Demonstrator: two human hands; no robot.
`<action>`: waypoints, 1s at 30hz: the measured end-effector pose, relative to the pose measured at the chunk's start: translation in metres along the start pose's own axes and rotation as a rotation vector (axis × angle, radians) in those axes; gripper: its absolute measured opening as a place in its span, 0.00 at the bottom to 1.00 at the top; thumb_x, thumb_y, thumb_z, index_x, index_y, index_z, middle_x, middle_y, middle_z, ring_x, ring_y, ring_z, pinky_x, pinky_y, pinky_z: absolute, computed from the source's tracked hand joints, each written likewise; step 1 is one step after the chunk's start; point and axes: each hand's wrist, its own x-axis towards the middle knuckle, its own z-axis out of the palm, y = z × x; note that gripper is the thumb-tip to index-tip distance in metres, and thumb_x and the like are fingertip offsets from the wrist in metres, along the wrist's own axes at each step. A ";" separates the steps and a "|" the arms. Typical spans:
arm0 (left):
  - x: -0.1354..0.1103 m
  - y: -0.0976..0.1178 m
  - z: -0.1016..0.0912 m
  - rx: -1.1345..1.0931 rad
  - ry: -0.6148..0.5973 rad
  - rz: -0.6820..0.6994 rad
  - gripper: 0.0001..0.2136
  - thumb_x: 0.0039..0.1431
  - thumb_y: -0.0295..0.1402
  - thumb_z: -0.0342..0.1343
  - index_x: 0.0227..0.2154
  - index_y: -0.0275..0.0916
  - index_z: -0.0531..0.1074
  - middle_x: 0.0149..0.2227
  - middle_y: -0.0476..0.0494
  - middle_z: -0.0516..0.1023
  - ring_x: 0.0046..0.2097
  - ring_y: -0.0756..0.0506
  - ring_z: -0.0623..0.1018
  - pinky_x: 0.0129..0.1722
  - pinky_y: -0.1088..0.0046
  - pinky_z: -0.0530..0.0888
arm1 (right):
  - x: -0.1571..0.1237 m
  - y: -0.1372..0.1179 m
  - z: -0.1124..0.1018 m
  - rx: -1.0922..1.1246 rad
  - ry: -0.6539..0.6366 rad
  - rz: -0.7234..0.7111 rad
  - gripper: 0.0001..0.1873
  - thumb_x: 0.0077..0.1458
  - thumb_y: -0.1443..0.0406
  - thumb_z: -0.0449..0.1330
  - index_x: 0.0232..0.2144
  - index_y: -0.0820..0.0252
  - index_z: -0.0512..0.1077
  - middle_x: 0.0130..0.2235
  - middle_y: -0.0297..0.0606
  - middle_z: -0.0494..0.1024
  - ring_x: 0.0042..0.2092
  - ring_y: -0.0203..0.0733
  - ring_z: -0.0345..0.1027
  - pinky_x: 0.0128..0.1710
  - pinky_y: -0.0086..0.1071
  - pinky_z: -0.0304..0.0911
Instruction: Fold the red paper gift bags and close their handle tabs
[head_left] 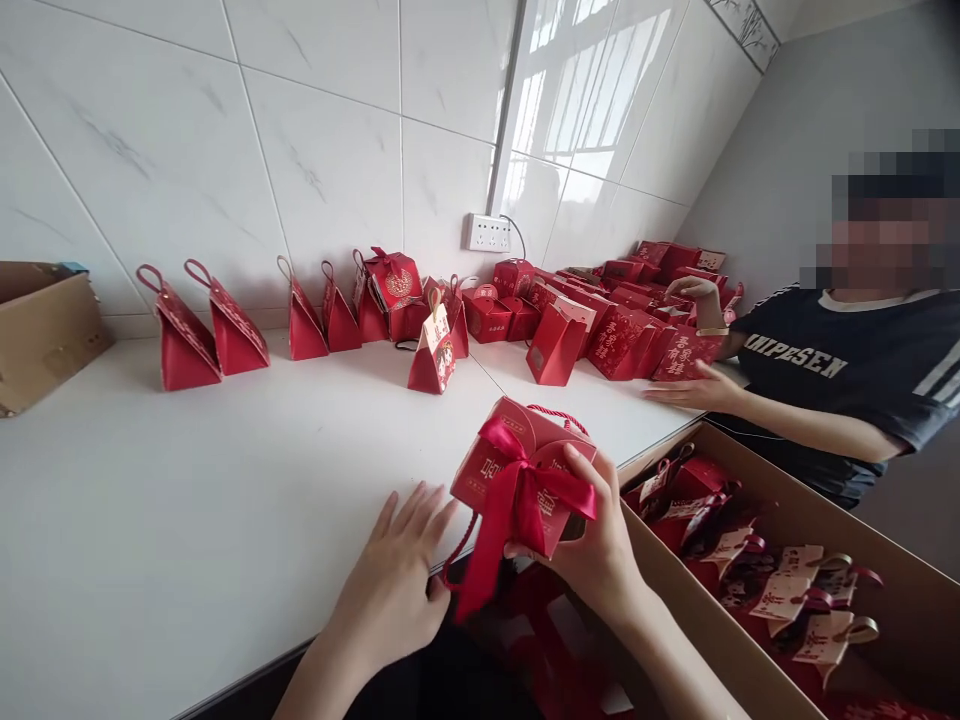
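My right hand [600, 540] grips a red gift box [480, 470] by its right side, above the counter's front edge. A red satin ribbon [517, 490] is tied in a bow across the box, one tail hanging down. Twisted red cord [559, 415] shows at the top of the box and again at its lower left. Beside the box, my left hand [401, 560] reaches over the counter with fingers stretched and slightly apart, holding nothing. Whether its fingertips touch the box or the counter I cannot tell.
Several red triangular boxes [187, 345] stand along the white counter [300, 500]. Red gift bags [559, 345] crowd the right side, where another person's hand [697, 395] reaches. A cardboard carton [742, 620] of red boxes is at lower right; another carton [45, 325] stands far left.
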 end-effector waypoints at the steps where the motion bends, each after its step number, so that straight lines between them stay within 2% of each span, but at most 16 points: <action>1: 0.000 0.000 -0.006 -0.151 0.031 -0.039 0.28 0.52 0.22 0.47 0.58 0.41 0.65 0.59 0.40 0.72 0.62 0.37 0.69 0.62 0.49 0.67 | 0.000 -0.002 0.000 0.028 -0.010 0.014 0.50 0.45 0.62 0.72 0.64 0.45 0.51 0.57 0.49 0.61 0.60 0.60 0.62 0.52 0.58 0.67; 3: 0.001 0.004 -0.020 -0.455 0.208 -0.145 0.19 0.61 0.25 0.42 0.52 0.40 0.69 0.51 0.40 0.78 0.54 0.41 0.77 0.53 0.60 0.76 | -0.001 -0.007 0.001 0.108 -0.037 0.072 0.48 0.41 0.65 0.74 0.61 0.42 0.56 0.58 0.47 0.61 0.61 0.60 0.62 0.56 0.59 0.64; 5: 0.003 0.013 -0.036 -0.619 0.482 -0.227 0.16 0.67 0.32 0.39 0.46 0.39 0.72 0.46 0.39 0.79 0.47 0.44 0.80 0.44 0.69 0.80 | -0.002 -0.013 0.001 0.202 -0.076 0.151 0.44 0.39 0.67 0.75 0.56 0.43 0.63 0.59 0.45 0.61 0.62 0.60 0.61 0.60 0.60 0.59; 6: 0.005 0.020 -0.043 -0.601 0.586 -0.230 0.16 0.68 0.36 0.41 0.45 0.39 0.72 0.46 0.40 0.79 0.46 0.45 0.79 0.43 0.70 0.79 | -0.002 -0.016 0.002 0.244 -0.096 0.187 0.41 0.38 0.68 0.75 0.53 0.44 0.65 0.60 0.45 0.61 0.62 0.61 0.60 0.61 0.60 0.57; 8: 0.009 0.037 -0.056 -0.484 0.707 -0.149 0.15 0.67 0.40 0.45 0.47 0.40 0.72 0.48 0.41 0.76 0.45 0.45 0.78 0.44 0.70 0.78 | -0.002 -0.022 0.003 0.299 -0.125 0.222 0.36 0.38 0.69 0.74 0.50 0.46 0.68 0.60 0.46 0.60 0.63 0.61 0.58 0.62 0.62 0.54; 9: 0.011 0.045 -0.060 -0.409 0.747 -0.097 0.13 0.66 0.39 0.49 0.46 0.40 0.72 0.46 0.41 0.75 0.46 0.45 0.77 0.44 0.70 0.77 | -0.002 -0.025 0.004 0.312 -0.134 0.221 0.35 0.38 0.70 0.74 0.50 0.47 0.69 0.61 0.46 0.60 0.64 0.61 0.57 0.62 0.62 0.53; 11: 0.012 0.062 -0.066 -0.257 0.822 -0.023 0.05 0.62 0.31 0.56 0.39 0.39 0.72 0.38 0.44 0.74 0.42 0.48 0.76 0.41 0.73 0.76 | -0.003 -0.028 0.005 0.319 -0.130 0.187 0.37 0.39 0.71 0.73 0.51 0.45 0.68 0.61 0.45 0.60 0.65 0.61 0.55 0.63 0.63 0.53; 12: 0.012 0.068 -0.066 -0.207 0.835 0.024 0.03 0.60 0.27 0.57 0.38 0.38 0.72 0.35 0.46 0.74 0.39 0.49 0.75 0.39 0.74 0.75 | -0.004 -0.029 0.005 0.323 -0.124 0.164 0.39 0.40 0.73 0.73 0.53 0.44 0.67 0.62 0.44 0.59 0.65 0.60 0.55 0.63 0.62 0.53; 14: 0.007 0.080 -0.065 -0.130 0.831 0.146 0.07 0.58 0.21 0.58 0.37 0.37 0.71 0.31 0.48 0.74 0.36 0.50 0.75 0.39 0.73 0.74 | -0.006 -0.029 0.005 0.346 -0.111 0.137 0.43 0.42 0.75 0.71 0.57 0.40 0.63 0.64 0.41 0.57 0.65 0.58 0.56 0.63 0.60 0.53; 17: -0.003 0.094 -0.057 -0.030 0.817 0.299 0.10 0.54 0.19 0.60 0.37 0.36 0.72 0.30 0.49 0.76 0.35 0.50 0.76 0.43 0.69 0.73 | -0.011 -0.028 0.002 0.425 -0.116 0.192 0.40 0.50 0.75 0.66 0.58 0.34 0.61 0.66 0.34 0.55 0.65 0.53 0.56 0.64 0.56 0.54; 20: -0.009 0.107 -0.046 -0.006 0.849 0.303 0.08 0.57 0.18 0.56 0.33 0.38 0.74 0.29 0.50 0.78 0.34 0.51 0.77 0.45 0.67 0.72 | -0.013 -0.028 -0.003 0.457 -0.103 0.210 0.38 0.54 0.73 0.63 0.58 0.31 0.60 0.66 0.29 0.55 0.66 0.52 0.54 0.65 0.55 0.54; 23: -0.010 0.114 -0.040 -0.013 0.857 0.267 0.09 0.59 0.19 0.54 0.32 0.40 0.74 0.28 0.50 0.78 0.32 0.51 0.78 0.44 0.66 0.73 | -0.013 -0.030 -0.006 0.400 -0.063 0.193 0.40 0.50 0.72 0.67 0.58 0.32 0.60 0.66 0.31 0.57 0.66 0.54 0.54 0.65 0.58 0.52; 27: -0.006 0.107 -0.043 0.049 0.863 0.302 0.10 0.54 0.18 0.59 0.32 0.41 0.73 0.26 0.53 0.77 0.30 0.51 0.77 0.44 0.67 0.73 | -0.013 -0.029 -0.009 0.343 -0.037 0.243 0.35 0.47 0.72 0.68 0.54 0.39 0.65 0.63 0.36 0.61 0.64 0.56 0.58 0.63 0.61 0.53; 30: 0.008 0.086 -0.046 0.089 0.806 0.384 0.09 0.55 0.20 0.59 0.37 0.38 0.72 0.26 0.51 0.76 0.30 0.51 0.76 0.42 0.69 0.73 | -0.016 -0.019 -0.017 0.331 -0.030 0.321 0.41 0.37 0.72 0.74 0.53 0.43 0.66 0.61 0.40 0.64 0.64 0.58 0.57 0.64 0.60 0.51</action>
